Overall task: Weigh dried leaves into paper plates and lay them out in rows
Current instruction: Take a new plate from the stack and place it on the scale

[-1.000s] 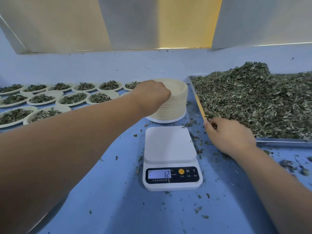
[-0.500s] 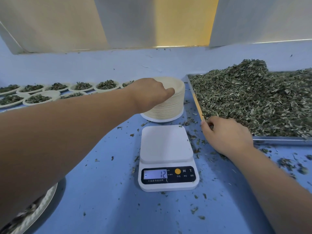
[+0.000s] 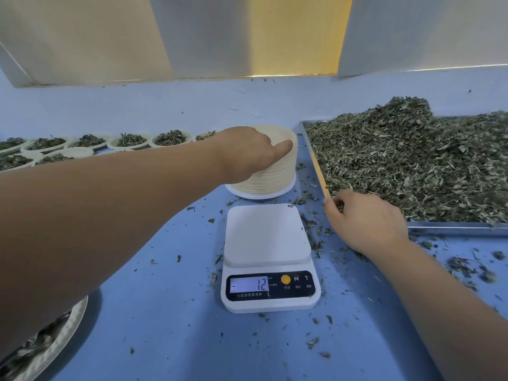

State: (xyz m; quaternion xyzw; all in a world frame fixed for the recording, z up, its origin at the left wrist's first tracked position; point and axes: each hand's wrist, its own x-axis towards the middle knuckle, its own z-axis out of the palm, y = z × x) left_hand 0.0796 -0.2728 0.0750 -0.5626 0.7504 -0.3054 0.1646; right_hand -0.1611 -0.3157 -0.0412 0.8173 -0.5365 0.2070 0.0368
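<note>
**Lefty's the closer one**

The left hand (image 3: 246, 149) sits atop the tall stack of round cream paper plates (image 3: 272, 181), just behind the white digital scale (image 3: 266, 235). Grip: index straight, rest hidden, can't tell if it's holding one. The right hand (image 3: 367, 220) curls into the loose dried green leaves (image 3: 412, 166); same, can't tell.

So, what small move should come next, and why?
Probably the left hand, now on the stack, should lift the top plate onto the scale: its platform is bare, the display reads minus 12, and the right hand rests at the leaves.
</note>
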